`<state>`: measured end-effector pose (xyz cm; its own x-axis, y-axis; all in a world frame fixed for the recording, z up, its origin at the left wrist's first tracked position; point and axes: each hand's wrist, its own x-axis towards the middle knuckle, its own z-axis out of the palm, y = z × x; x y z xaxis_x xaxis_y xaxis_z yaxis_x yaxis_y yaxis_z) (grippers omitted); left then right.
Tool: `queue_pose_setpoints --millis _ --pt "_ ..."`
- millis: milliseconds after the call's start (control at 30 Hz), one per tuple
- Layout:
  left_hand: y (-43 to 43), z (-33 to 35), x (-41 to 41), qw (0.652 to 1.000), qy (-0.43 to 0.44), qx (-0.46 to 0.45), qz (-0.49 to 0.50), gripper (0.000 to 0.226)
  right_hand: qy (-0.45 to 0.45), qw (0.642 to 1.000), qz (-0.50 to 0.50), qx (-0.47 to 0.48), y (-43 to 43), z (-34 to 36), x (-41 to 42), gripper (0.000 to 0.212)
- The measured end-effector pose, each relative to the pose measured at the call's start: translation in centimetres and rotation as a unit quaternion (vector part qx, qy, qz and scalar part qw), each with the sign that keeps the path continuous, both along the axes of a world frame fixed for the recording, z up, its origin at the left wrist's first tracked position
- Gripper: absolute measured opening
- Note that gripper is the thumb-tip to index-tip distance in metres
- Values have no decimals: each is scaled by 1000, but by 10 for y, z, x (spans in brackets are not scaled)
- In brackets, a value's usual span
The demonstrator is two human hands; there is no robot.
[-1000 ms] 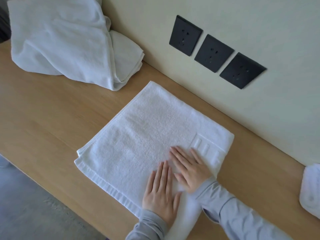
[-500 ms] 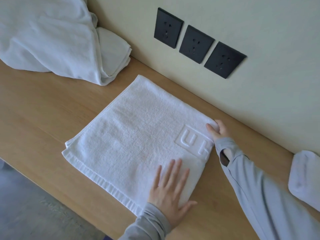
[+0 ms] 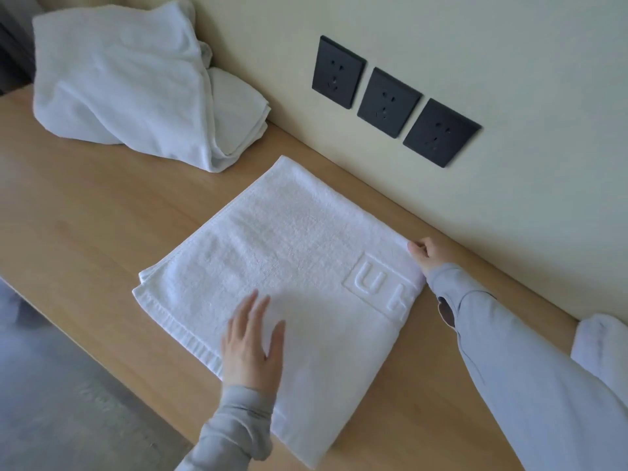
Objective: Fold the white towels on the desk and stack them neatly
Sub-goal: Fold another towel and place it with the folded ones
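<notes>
A folded white towel [image 3: 292, 253] with an embossed logo lies flat in the middle of the wooden desk [image 3: 85, 212]. My left hand [image 3: 253, 345] rests flat on its near part, fingers spread and slightly blurred. My right hand [image 3: 424, 253] pinches the towel's far right corner beside the wall. A loose heap of unfolded white towels [image 3: 129, 79] sits at the back left against the wall. Another white towel [image 3: 601, 348] shows partly at the right edge, behind my right sleeve.
Three black wall sockets [image 3: 390, 100] are set in the cream wall just above the desk. The desk's front edge runs diagonally at the lower left, with grey floor [image 3: 51, 402] below it.
My right hand has left the middle of the towel and taken hold of its far right corner. My left hand has slid leftward across the near part.
</notes>
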<state>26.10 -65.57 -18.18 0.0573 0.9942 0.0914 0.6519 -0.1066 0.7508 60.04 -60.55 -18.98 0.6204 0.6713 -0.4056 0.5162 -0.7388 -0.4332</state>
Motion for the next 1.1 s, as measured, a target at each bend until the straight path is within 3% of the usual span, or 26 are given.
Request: queue_pose_setpoints --millis 67,167,267,333,433,533,667,800,967,1100 --pt "18 6 -23 968 -34 -110 221 55 4 1000 22 11 12 7 -5 37" --pt "36 10 -43 837 -142 -311 427 60 22 998 61 -14 45 12 -28 53" --pt "39 6 -43 759 -235 -419 439 66 36 995 74 -48 76 7 -54 72" --pt "43 2 -43 734 -257 -447 442 78 30 995 71 -62 89 0 -61 82" --pt "55 -3 -50 704 -323 -479 413 64 37 994 40 -99 97 -4 -55 96" --pt "63 -5 -53 724 -349 -465 372 48 29 992 42 -115 97 4 -48 103" --pt "83 12 -56 835 -310 -346 296 28 -3 993 22 -120 72 29 -48 107" --pt "133 33 -54 929 -175 -300 130 46 15 994 -59 -87 0 58 -58 66" --pt "205 32 -11 948 -35 -307 -79 51 117 953 -278 28 -116 56 -103 47" --pt "223 19 45 926 81 -306 -206 48 143 917 -372 10 -162 37 -136 49"
